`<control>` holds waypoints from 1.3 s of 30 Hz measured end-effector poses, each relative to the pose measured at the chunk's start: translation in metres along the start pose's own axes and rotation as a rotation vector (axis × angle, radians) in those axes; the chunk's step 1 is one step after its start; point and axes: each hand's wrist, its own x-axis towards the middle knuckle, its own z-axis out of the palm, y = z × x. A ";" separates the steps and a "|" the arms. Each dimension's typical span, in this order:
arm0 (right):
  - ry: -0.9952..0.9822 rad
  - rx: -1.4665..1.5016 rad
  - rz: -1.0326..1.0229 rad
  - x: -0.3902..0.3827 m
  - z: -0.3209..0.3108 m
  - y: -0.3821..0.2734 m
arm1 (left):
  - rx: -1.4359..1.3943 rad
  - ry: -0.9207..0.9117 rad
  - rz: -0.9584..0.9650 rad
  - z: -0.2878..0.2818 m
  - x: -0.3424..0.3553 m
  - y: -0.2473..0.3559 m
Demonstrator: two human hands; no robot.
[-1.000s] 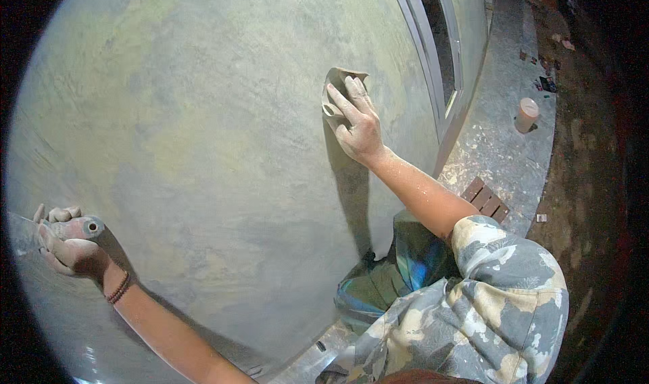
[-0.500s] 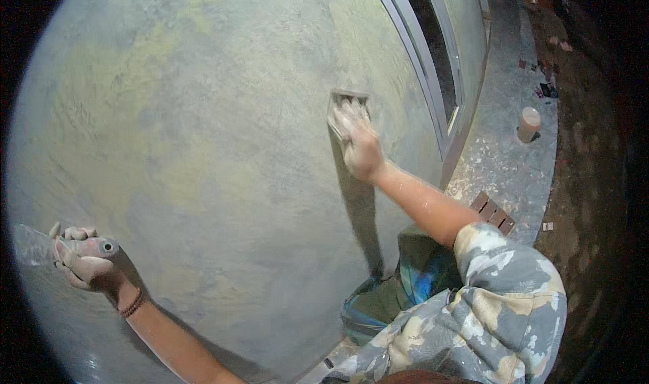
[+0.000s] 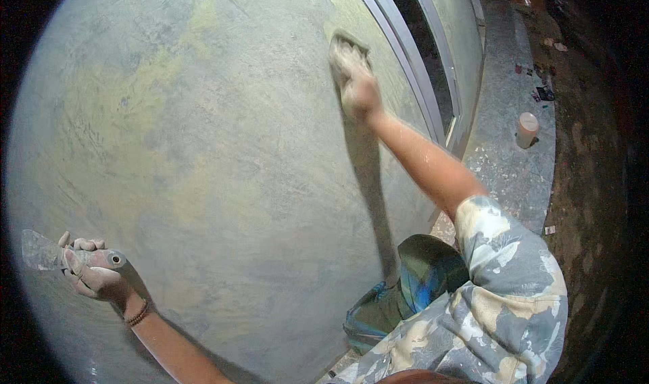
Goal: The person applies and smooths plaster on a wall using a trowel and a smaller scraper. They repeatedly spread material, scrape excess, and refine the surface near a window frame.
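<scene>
A large plastered wall (image 3: 223, 161) with grey and yellowish patches fills most of the view. High on it, my right hand (image 3: 357, 86) is closed around a flat sanding block (image 3: 365, 48), slightly blurred, whose face is pressed toward the wall and hidden. The arm is stretched out, close to the window frame. At the lower left, my left hand (image 3: 100, 279) wraps the handle of a putty knife (image 3: 42, 251). Its wide blade points left, and the round hole at the handle's end shows. Pale dust coats the fingers of both hands.
A grey window frame (image 3: 399, 42) is set in the wall at the upper right. Along its foot runs a speckled concrete ledge (image 3: 497, 161), with a pale cylindrical container (image 3: 527, 130) and small dark litter (image 3: 545, 93) on it. Green and blue fabric (image 3: 433, 266) lies close to my body.
My right hand has slid up the wall with the sanding block, and that arm is straighter. My left hand with the putty knife has shifted slightly right and down in view.
</scene>
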 end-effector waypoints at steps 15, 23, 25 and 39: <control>0.205 0.008 0.010 0.067 0.011 -0.028 | 0.012 -0.028 0.014 0.000 0.005 0.005; -0.254 0.091 -0.703 -0.056 0.001 -0.068 | 0.003 -0.012 0.042 0.002 0.000 0.005; -0.227 0.093 -0.660 -0.026 0.011 -0.062 | -0.005 -0.021 0.051 -0.001 0.002 0.002; -0.322 0.189 -0.623 -0.080 0.024 -0.139 | 0.003 -0.100 0.119 0.004 0.001 0.015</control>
